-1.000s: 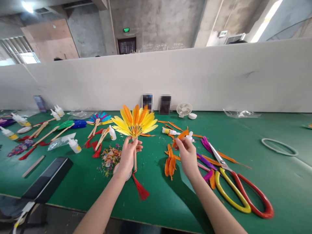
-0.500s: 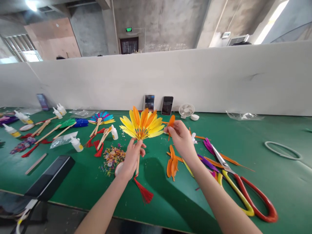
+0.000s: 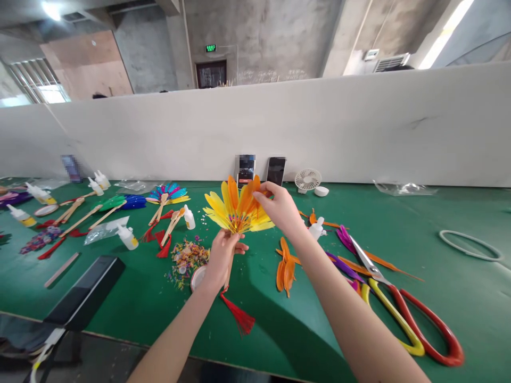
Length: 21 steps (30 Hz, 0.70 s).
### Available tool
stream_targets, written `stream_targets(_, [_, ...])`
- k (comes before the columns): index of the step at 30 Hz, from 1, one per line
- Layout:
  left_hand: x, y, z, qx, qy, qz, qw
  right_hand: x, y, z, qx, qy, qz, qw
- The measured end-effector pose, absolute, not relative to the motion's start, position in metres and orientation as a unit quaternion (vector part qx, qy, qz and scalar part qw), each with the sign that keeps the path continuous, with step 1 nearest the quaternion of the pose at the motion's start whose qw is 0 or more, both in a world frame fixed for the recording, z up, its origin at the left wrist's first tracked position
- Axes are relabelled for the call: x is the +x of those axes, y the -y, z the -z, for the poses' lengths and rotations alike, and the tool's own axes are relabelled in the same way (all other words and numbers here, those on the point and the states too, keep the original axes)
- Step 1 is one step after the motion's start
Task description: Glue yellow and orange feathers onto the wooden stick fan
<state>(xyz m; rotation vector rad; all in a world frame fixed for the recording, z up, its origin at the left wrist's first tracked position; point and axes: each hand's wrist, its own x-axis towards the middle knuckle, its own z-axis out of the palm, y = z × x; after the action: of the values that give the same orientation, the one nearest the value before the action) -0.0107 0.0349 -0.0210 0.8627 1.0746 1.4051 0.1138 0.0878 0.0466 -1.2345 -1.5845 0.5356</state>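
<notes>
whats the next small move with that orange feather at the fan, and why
Probably press the orange feather down into the fan so its base meets the hub where the others join. The right hand holds it against the fan's upper right side, while the left hand grips the stick just under the feathers, steadying it.

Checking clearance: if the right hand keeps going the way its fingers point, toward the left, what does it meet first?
Right hand already touches the yellow-orange feather fan; straight on, it meets those feathers first. Depth beyond is unclear.
</notes>
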Motion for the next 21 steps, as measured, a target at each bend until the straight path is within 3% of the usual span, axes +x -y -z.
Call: stream_targets(21, [-0.0098, -0.0335, 0.0240, 0.385, -0.450, -0.578, 0.562, 0.1093, -0.0865, -0.0548, -0.536, 0.634, -0.262, 0.492])
